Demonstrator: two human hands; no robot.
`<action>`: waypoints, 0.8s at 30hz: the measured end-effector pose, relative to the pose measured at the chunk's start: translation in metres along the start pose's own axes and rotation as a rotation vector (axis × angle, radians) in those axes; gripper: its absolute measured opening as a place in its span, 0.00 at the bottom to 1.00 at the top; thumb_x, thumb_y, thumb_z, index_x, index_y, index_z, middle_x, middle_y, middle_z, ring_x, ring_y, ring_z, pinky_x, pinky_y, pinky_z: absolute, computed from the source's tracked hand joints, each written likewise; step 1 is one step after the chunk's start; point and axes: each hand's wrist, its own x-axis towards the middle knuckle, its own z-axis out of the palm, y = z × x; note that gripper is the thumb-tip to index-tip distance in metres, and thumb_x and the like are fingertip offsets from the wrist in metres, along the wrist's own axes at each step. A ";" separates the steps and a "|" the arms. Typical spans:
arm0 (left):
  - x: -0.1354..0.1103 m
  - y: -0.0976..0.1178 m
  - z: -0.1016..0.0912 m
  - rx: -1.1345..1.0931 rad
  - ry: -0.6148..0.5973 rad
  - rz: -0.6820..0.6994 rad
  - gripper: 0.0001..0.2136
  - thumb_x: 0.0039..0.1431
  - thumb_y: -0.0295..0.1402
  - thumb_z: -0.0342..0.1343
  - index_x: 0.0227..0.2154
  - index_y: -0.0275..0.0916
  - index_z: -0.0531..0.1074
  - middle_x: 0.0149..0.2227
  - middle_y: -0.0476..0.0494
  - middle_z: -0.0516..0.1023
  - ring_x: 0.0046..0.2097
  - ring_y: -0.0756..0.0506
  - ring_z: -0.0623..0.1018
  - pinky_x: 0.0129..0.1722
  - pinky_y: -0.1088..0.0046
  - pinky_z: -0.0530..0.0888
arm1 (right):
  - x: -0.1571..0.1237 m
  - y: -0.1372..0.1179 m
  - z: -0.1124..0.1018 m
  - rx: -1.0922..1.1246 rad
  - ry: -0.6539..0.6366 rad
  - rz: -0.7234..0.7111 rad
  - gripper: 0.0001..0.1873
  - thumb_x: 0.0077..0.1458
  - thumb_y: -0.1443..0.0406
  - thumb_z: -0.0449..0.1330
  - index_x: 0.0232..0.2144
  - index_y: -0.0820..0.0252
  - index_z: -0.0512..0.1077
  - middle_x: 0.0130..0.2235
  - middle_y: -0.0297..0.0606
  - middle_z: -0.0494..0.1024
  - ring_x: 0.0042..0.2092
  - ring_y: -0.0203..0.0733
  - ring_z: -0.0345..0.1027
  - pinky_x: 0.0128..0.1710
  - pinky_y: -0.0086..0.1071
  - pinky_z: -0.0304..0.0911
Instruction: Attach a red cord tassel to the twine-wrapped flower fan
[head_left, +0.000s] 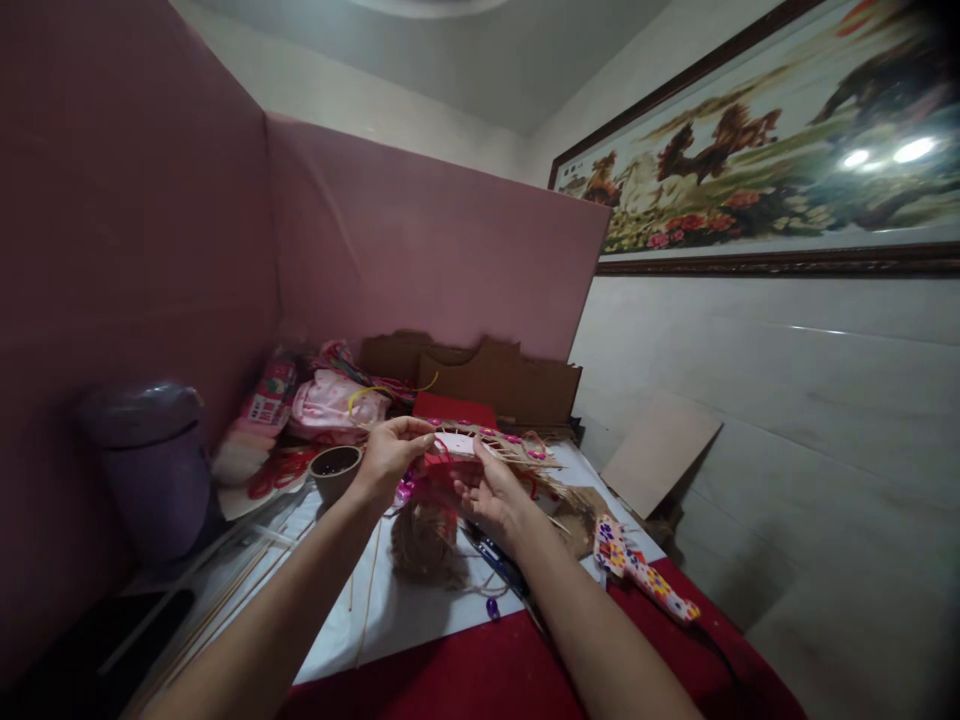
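Both of my hands hold up a small craft frame (499, 445) made of thin wooden sticks, decorated with pink and purple beads. My left hand (390, 452) pinches its left end between thumb and fingers. My right hand (487, 492) is under the frame, palm up, its fingers curled around the middle. The frame hangs above a ball of brown twine (424, 540) lying on a white sheet (420, 605).
A brown cup (335, 470) stands left of my hands, a lidded purple bin (150, 465) further left. A colourful patterned glue gun (637, 570) lies on the red table cover (480, 670). Thin sticks (232, 590), pens (502, 565), cardboard pieces (495, 380) and pink bags (334, 405) crowd the back.
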 end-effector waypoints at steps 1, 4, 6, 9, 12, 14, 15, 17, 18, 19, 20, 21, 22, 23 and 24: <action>0.000 0.002 0.000 0.008 -0.007 -0.004 0.13 0.31 0.32 0.66 0.21 0.33 0.71 0.15 0.48 0.73 0.13 0.54 0.64 0.13 0.79 0.59 | -0.001 -0.001 -0.001 -0.016 -0.009 0.030 0.28 0.57 0.45 0.50 0.29 0.65 0.69 0.19 0.37 0.73 0.17 0.34 0.65 0.12 0.21 0.56; -0.002 0.007 0.000 0.031 -0.024 -0.011 0.13 0.31 0.32 0.66 0.21 0.33 0.71 0.16 0.47 0.74 0.13 0.54 0.64 0.12 0.79 0.58 | -0.007 -0.001 -0.005 -0.070 -0.033 0.091 0.30 0.58 0.44 0.46 0.30 0.66 0.70 0.20 0.40 0.73 0.19 0.36 0.67 0.14 0.24 0.60; -0.003 0.009 -0.001 0.042 -0.036 -0.010 0.13 0.32 0.33 0.67 0.22 0.32 0.71 0.16 0.47 0.74 0.13 0.54 0.65 0.12 0.79 0.58 | -0.012 -0.001 -0.009 -0.112 -0.040 0.103 0.31 0.60 0.45 0.43 0.29 0.66 0.70 0.20 0.42 0.73 0.20 0.37 0.68 0.16 0.26 0.62; -0.003 0.009 -0.001 0.053 -0.056 -0.004 0.13 0.33 0.33 0.67 0.23 0.32 0.72 0.17 0.47 0.74 0.14 0.54 0.65 0.13 0.79 0.59 | -0.021 -0.002 -0.016 -0.202 -0.036 0.080 0.29 0.62 0.50 0.45 0.25 0.67 0.70 0.19 0.45 0.74 0.21 0.39 0.69 0.18 0.28 0.64; -0.003 0.009 -0.002 0.062 -0.074 0.005 0.13 0.33 0.33 0.67 0.23 0.33 0.72 0.17 0.47 0.74 0.15 0.54 0.66 0.13 0.79 0.60 | -0.032 -0.009 -0.017 -0.304 -0.018 -0.050 0.21 0.59 0.57 0.55 0.21 0.67 0.71 0.18 0.43 0.74 0.17 0.35 0.66 0.14 0.22 0.57; -0.004 0.010 -0.001 0.075 -0.093 0.006 0.13 0.33 0.33 0.67 0.23 0.33 0.72 0.17 0.47 0.74 0.15 0.53 0.66 0.13 0.79 0.59 | -0.041 -0.016 -0.011 -0.340 -0.005 -0.214 0.17 0.55 0.60 0.60 0.19 0.66 0.71 0.16 0.36 0.73 0.14 0.29 0.60 0.11 0.18 0.48; -0.005 0.010 -0.001 0.081 -0.106 0.005 0.13 0.32 0.33 0.67 0.23 0.32 0.73 0.17 0.47 0.74 0.15 0.53 0.66 0.13 0.80 0.59 | -0.045 -0.020 -0.006 -0.349 -0.004 -0.303 0.16 0.54 0.61 0.61 0.19 0.66 0.71 0.15 0.32 0.72 0.13 0.27 0.57 0.10 0.18 0.44; -0.007 0.011 0.001 0.088 -0.139 0.003 0.13 0.33 0.33 0.67 0.23 0.32 0.73 0.17 0.46 0.75 0.15 0.53 0.67 0.13 0.80 0.58 | -0.055 -0.026 0.007 -0.370 -0.028 -0.443 0.12 0.52 0.60 0.63 0.24 0.65 0.73 0.16 0.29 0.72 0.12 0.25 0.53 0.10 0.17 0.43; -0.008 0.012 0.001 0.086 -0.154 0.002 0.13 0.33 0.33 0.67 0.24 0.32 0.73 0.17 0.46 0.74 0.16 0.53 0.67 0.13 0.80 0.58 | -0.060 -0.028 0.013 -0.391 -0.055 -0.484 0.10 0.49 0.60 0.64 0.27 0.64 0.75 0.17 0.28 0.73 0.12 0.25 0.53 0.10 0.18 0.44; -0.009 0.011 0.002 0.081 -0.165 0.001 0.13 0.33 0.33 0.67 0.24 0.32 0.74 0.17 0.47 0.74 0.16 0.53 0.67 0.13 0.80 0.59 | -0.063 -0.029 0.018 -0.421 -0.096 -0.504 0.12 0.46 0.60 0.66 0.31 0.63 0.76 0.19 0.28 0.75 0.12 0.26 0.56 0.10 0.18 0.47; -0.009 0.011 0.001 0.074 -0.172 -0.001 0.14 0.32 0.33 0.68 0.24 0.32 0.74 0.16 0.49 0.73 0.16 0.53 0.67 0.14 0.80 0.59 | -0.066 -0.029 0.022 -0.479 -0.151 -0.515 0.15 0.43 0.60 0.68 0.33 0.63 0.76 0.20 0.30 0.76 0.13 0.27 0.58 0.10 0.19 0.49; -0.009 0.010 0.001 0.065 -0.175 -0.004 0.14 0.32 0.33 0.68 0.24 0.33 0.74 0.16 0.50 0.72 0.16 0.53 0.67 0.14 0.80 0.59 | -0.068 -0.029 0.025 -0.564 -0.207 -0.531 0.17 0.43 0.59 0.68 0.34 0.63 0.76 0.21 0.31 0.77 0.14 0.29 0.61 0.10 0.20 0.51; -0.009 0.009 0.000 0.057 -0.179 -0.009 0.14 0.32 0.33 0.68 0.24 0.33 0.74 0.16 0.51 0.71 0.16 0.53 0.67 0.14 0.80 0.59 | -0.068 -0.029 0.026 -0.651 -0.249 -0.551 0.17 0.42 0.58 0.68 0.33 0.64 0.76 0.21 0.32 0.77 0.15 0.31 0.62 0.11 0.21 0.52; -0.009 0.008 -0.001 0.049 -0.182 -0.016 0.14 0.32 0.33 0.68 0.24 0.33 0.73 0.16 0.51 0.71 0.16 0.53 0.67 0.14 0.80 0.59 | -0.067 -0.029 0.026 -0.730 -0.271 -0.581 0.15 0.43 0.57 0.67 0.30 0.65 0.76 0.19 0.32 0.75 0.14 0.31 0.62 0.11 0.21 0.52; -0.009 0.007 -0.003 0.043 -0.189 -0.023 0.14 0.33 0.33 0.68 0.25 0.33 0.74 0.16 0.50 0.72 0.17 0.53 0.67 0.14 0.80 0.59 | -0.064 -0.029 0.026 -0.791 -0.273 -0.620 0.14 0.44 0.57 0.66 0.26 0.65 0.75 0.16 0.31 0.73 0.14 0.30 0.60 0.11 0.21 0.50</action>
